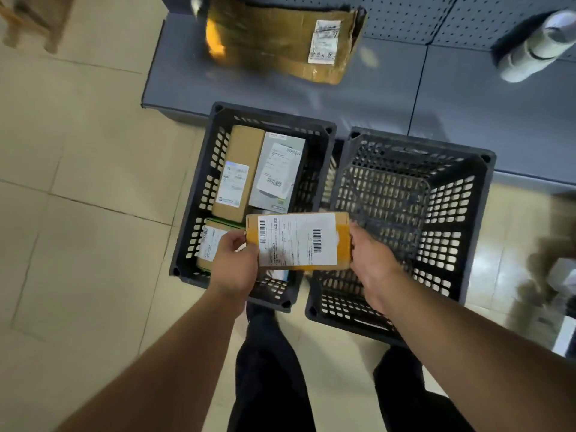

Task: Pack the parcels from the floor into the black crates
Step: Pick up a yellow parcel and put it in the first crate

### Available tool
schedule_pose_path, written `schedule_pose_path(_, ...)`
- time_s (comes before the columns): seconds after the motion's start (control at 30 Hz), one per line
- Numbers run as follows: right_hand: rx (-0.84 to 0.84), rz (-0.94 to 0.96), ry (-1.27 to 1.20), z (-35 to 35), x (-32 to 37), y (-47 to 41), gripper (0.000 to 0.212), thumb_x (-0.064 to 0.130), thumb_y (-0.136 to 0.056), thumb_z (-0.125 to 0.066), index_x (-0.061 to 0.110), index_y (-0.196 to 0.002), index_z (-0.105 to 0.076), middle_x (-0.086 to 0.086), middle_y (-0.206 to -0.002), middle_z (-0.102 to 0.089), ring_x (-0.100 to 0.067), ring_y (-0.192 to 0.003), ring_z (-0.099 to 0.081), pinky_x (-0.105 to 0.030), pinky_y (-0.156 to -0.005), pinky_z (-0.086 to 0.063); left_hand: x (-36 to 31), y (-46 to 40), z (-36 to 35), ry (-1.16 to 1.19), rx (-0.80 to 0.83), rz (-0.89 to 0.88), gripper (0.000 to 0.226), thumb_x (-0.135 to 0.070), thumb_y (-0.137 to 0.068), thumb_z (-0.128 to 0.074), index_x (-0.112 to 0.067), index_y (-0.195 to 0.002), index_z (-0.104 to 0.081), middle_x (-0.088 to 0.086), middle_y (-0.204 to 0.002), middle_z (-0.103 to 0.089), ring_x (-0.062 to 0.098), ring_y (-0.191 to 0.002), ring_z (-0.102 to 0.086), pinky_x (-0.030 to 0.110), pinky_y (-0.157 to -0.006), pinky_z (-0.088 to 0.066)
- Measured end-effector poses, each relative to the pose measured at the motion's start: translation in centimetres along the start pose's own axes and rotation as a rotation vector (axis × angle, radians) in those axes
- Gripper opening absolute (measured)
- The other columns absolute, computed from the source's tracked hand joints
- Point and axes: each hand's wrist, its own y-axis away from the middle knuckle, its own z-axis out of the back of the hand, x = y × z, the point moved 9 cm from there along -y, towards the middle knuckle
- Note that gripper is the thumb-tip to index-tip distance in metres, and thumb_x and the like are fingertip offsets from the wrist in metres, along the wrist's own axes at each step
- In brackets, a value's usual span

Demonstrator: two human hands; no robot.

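I see both hands holding one parcel [299, 240], a flat cardboard box with yellow tape and a big white shipping label on top. My left hand [235, 263] grips its left end, fingers curled under and thumb on the upper side. My right hand [371, 260] grips the right end in the same way, so both hands are closed around the box. The parcel is in the air, level, above the near right corner of the left crate [199, 194] and reaching a little over the rim of the right crate [480, 213].

The two black crates stand on the tiled floor [78, 213], side by side and touching or almost touching. In the left crate there are already parcels: a long brown box [238, 169] along the far left wall, a grey box with a white label [280, 173] just beside it at the far right, and another brown box with label [208, 244] at the near left corner, partly hidden by my left hand. Inside the right crate I see only its perforated walls and bottom.

Behind the crates lies a grey low shelf [374, 95], and on its far edge rests a big worn cardboard box [280, 45]. At the right edge of the view more parcels [554, 266] lie on the floor, blurred.
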Motion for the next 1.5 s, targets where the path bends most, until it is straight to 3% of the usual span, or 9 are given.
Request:
schedule_pose_path(0.33, -0.034, 0.091, -0.167, -11.9, 4.1, -6.2, 0.054, 0.054, -0.096, -0.049, 0.021, -0.138, -0.056, -0.009, -0.141, -0.057, -0.033, -0.129, -0.055, -0.054, -0.108, -0.044, -3.1, -14.5, 4.6, -0.403, 0.212, -0.036, 0.024, -0.030, -0.099, -0.054, -0.038, -0.118, -0.066, -0.010, -0.103, -0.076, 0.012, -0.081, -0.076, 0.031, -0.058, -0.060)
schedule_pose_path(0.53, -0.060, 0.150, -0.270, -14.7, 8.3, -10.0, 0.054, 0.045, -0.101, -0.047, 0.018, -0.148, -0.045, -0.010, -0.152, -0.045, -0.030, -0.138, -0.046, -0.050, -0.111, -0.042, -6.8, -22.4, 2.5, -0.353, 0.265, -0.104, 0.039, -0.022, -0.095, -0.061, -0.028, -0.132, -0.053, -0.008, -0.123, -0.069, 0.014, -0.107, -0.068, 0.031, -0.081, -0.052)
schedule_pose_path(0.73, -0.107, 0.235, -0.285, -15.9, 14.1, -13.8, 0.050, 0.040, -0.099, -0.051, 0.012, -0.140, -0.053, -0.013, -0.146, -0.053, -0.015, -0.101, -0.051, -0.046, -0.107, -0.047, -11.0, -27.6, -0.2, -0.376, 0.272, -0.217, 0.055, -0.023, -0.093, -0.060, -0.032, -0.145, -0.046, -0.011, -0.120, -0.068, 0.011, -0.092, -0.071, 0.034, -0.077, -0.061)
schedule_pose_path(0.93, -0.100, 0.273, 0.007, -18.7, 17.5, -16.6, 0.044, 0.016, -0.089, -0.055, 0.028, -0.131, -0.051, -0.007, -0.139, -0.054, -0.016, -0.098, -0.049, -0.016, -0.054, -0.050, -12.8, -30.9, -1.0, -0.466, 0.216, -0.239, 0.054, -0.022, -0.095, -0.059, -0.030, -0.147, -0.048, -0.015, -0.103, -0.066, 0.005, -0.076, -0.065, 0.023, -0.057, -0.054)
schedule_pose_path(1.03, -0.302, 0.326, 0.456, -18.8, 18.3, -16.4, 0.034, 0.008, -0.087, -0.062, 0.013, -0.120, -0.062, 0.001, -0.109, -0.063, -0.016, -0.086, -0.057, -0.022, -0.066, -0.051, -13.1, -31.6, -1.7, -0.536, 0.222, -0.292, 0.055, -0.015, -0.095, -0.057, -0.029, -0.147, -0.046, -0.006, -0.129, -0.065, 0.007, -0.081, -0.066, 0.016, -0.046, -0.050)
schedule_pose_path(1.23, -0.168, 0.357, 0.624, -20.5, 19.9, -17.2, 0.050, 0.007, -0.088, -0.065, 0.012, -0.137, -0.055, -0.006, -0.131, -0.053, -0.026, -0.123, -0.051, -0.026, -0.087, -0.043, -12.7, -31.3, -4.3, -1.000, 0.295, -0.498, 0.069, -0.010, -0.098, -0.049, -0.013, -0.162, -0.020, 0.000, -0.171, -0.011, 0.024, -0.155, -0.017, 0.040, -0.121, -0.031)
schedule_pose_path(1.33, -0.058, 0.305, 0.461, -21.1, 19.6, -17.7, 0.036, 0.006, -0.095, -0.051, 0.012, -0.130, -0.050, 0.002, -0.113, -0.053, -0.027, -0.100, -0.056, -0.027, -0.060, -0.040, -12.3, -31.3, -4.7, -1.165, 0.324, -0.501, 0.076, -0.013, -0.099, -0.051, -0.012, -0.163, -0.010, 0.001, -0.172, 0.005, 0.024, -0.158, 0.000, 0.046, -0.126, -0.020)
schedule_pose_path(1.43, -0.026, 0.331, 0.504, -21.0, 19.4, -17.9, 0.060, 0.003, -0.095, -0.050, 0.023, -0.150, -0.034, 0.001, -0.141, -0.046, -0.013, -0.094, -0.051, -0.023, -0.069, -0.039, -13.5, -31.5, -4.9, -1.207, 0.324, -0.499, 0.078, -0.012, -0.098, -0.054, -0.014, -0.163, -0.010, 0.002, -0.172, -0.003, 0.029, -0.155, -0.017, 0.047, -0.116, -0.040)
schedule_pose_path(1.5, -0.053, 0.373, 0.511, -20.5, 19.1, -17.5, 0.075, 0.002, -0.094, -0.049, 0.028, -0.158, -0.021, 0.000, -0.158, -0.034, -0.022, -0.115, -0.051, -0.027, -0.084, -0.039, -14.5, -31.2, -4.9, -1.130, 0.322, -0.500, 0.072, -0.012, -0.098, -0.056, -0.017, -0.161, -0.023, 0.007, -0.163, -0.028, 0.031, -0.135, -0.046, 0.033, -0.078, -0.057)
